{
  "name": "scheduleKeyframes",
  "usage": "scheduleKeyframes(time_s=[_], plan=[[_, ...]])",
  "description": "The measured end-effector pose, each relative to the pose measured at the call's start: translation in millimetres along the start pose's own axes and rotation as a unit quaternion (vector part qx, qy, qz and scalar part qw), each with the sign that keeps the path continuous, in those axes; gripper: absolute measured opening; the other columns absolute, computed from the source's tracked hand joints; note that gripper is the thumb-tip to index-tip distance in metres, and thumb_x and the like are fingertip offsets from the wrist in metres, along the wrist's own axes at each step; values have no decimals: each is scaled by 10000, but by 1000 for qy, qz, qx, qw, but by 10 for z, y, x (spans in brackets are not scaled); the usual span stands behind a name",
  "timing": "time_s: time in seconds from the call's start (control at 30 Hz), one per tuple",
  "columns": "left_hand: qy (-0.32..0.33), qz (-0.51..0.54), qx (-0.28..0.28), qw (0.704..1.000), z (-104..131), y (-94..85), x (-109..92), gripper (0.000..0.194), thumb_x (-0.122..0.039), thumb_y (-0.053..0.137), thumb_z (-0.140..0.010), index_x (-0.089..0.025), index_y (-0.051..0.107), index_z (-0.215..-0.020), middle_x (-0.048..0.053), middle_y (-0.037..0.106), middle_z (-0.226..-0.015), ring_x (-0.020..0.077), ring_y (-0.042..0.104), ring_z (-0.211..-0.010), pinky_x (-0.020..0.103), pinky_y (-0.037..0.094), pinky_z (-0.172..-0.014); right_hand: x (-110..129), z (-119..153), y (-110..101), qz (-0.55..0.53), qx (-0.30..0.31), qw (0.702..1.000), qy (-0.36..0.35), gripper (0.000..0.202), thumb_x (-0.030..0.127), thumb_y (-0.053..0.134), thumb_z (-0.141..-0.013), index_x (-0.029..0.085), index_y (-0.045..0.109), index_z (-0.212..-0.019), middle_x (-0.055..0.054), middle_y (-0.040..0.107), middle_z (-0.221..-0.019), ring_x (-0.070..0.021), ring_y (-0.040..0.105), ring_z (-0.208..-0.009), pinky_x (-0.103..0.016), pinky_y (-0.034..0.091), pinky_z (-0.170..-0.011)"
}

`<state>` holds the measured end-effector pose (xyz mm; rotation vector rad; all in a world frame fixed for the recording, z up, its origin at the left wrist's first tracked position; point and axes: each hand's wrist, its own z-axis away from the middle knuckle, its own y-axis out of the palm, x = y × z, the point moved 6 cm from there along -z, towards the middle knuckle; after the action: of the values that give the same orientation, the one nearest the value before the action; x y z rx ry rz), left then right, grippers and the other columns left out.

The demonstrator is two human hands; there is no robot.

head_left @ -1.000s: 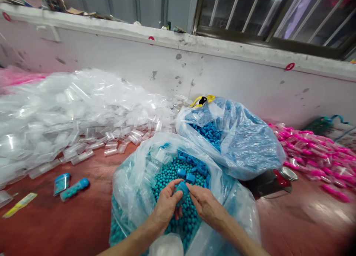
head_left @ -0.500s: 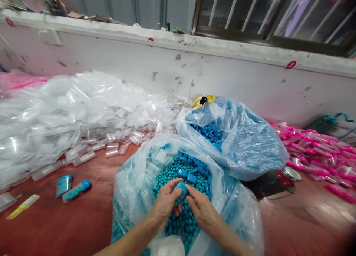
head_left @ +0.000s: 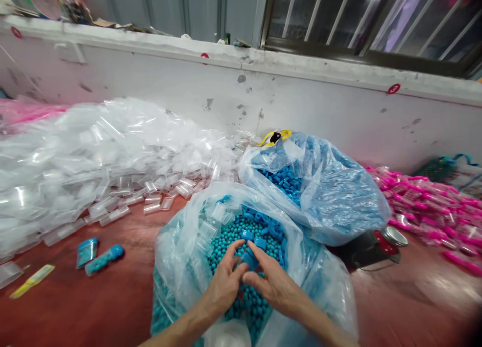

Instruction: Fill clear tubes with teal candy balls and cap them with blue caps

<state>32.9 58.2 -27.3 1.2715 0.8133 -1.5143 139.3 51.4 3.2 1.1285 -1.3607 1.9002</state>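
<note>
Partly hidden, blue piece, between hands

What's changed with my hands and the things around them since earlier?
Your right hand has moved left, its thumb now close to your left hand's thumb, with the blue-capped container between both hands. Blur hides whether either grip loosened. The bead bag, pile of clear tubes and two filled containers stayed put.

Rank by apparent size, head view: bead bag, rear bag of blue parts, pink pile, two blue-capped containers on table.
1. Bead bag
2. Rear bag
3. Pink pile
4. Left container and right container: too alike to rank.
</note>
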Motion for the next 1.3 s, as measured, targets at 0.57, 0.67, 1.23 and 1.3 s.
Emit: scheduleKeyframes(time_s=[0.57, 0.67, 1.23, 1.3], plan=[[40, 3, -81, 996, 44, 38, -94, 160, -280, 482, -745, -192, 487, -879, -57, 458, -591, 92, 423, -533, 197, 344, -532, -2, 79, 305, 175, -178, 961, -118, 730, 327, 605, -595, 74, 310, -1213, -225, 492, -1124, -338, 523, -998, -445, 445, -794], [69, -53, -77, 993, 60, 64, -122, 138, -238, 438, -761, -193, 494, -878, -26, 520, -679, 122, 488, -640, 219, 383, -628, -35, 104, 352, 148, -186, 965, -108, 688, 312, 579, -641, 93, 303, -1233, -202, 478, -1152, -302, 522, -1011, -404, 439, -822], [20, -642, -348, 683, 636, -1852, -593, 430, -297, 302, -834, -122, 432, -1204, 148, 574, -1058, 276, 573, -864, 364, 431, -702, 329, -443, 571, 367, 16, 919, -139, 233, 214, 451, -817, 193, 525, -1037, -64, 616, -868, -196, 596, -764, -257, 438, -612], [65, -652, -362, 663, 604, -1773, -624, 418, -292, 304, -839, -119, 438, -1194, 148, 564, -1056, 269, 561, -884, 377, 431, -741, 391, -630, 741, 397, 2, 905, -153, 378, 200, 475, -798, 168, 420, -1171, -97, 600, -949, -207, 595, -752, -268, 443, -575]])
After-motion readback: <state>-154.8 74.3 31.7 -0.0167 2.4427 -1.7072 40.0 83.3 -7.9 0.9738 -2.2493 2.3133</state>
